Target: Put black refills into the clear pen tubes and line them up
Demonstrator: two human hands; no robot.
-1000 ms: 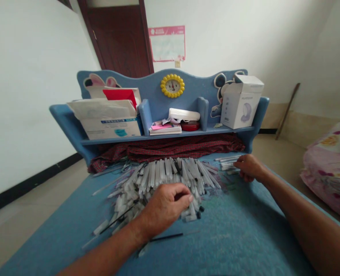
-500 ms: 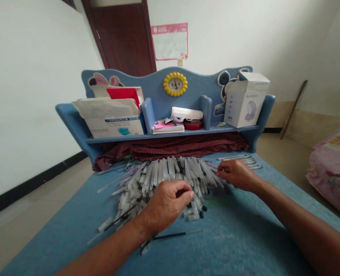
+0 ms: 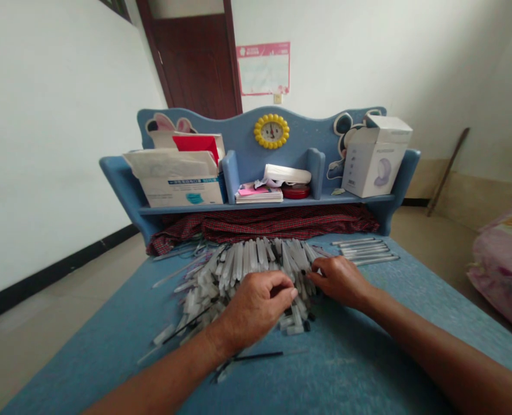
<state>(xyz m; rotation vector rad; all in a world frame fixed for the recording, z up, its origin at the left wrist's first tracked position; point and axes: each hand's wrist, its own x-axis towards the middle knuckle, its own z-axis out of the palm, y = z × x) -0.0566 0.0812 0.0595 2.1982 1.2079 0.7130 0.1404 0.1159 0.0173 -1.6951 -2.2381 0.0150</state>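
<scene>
Heap of translucent pen barrels (image 3: pixel 251 259), apparently partly worked.
Right of the heap, a row of slim pens (image 3: pixel 366 251) seems set out; most pieces lie heaped. The right hand (image 3: pixel 340 279) bends at the heap's right edge; the left hand (image 3: pixel 259 305) curls before it, hiding pieces. Whether either grips anything cannot be told.

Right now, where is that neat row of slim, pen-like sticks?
In the head view, the row of sticks lies at the back right of the blue tabletop, just beyond the right hand and below the white box.
</scene>
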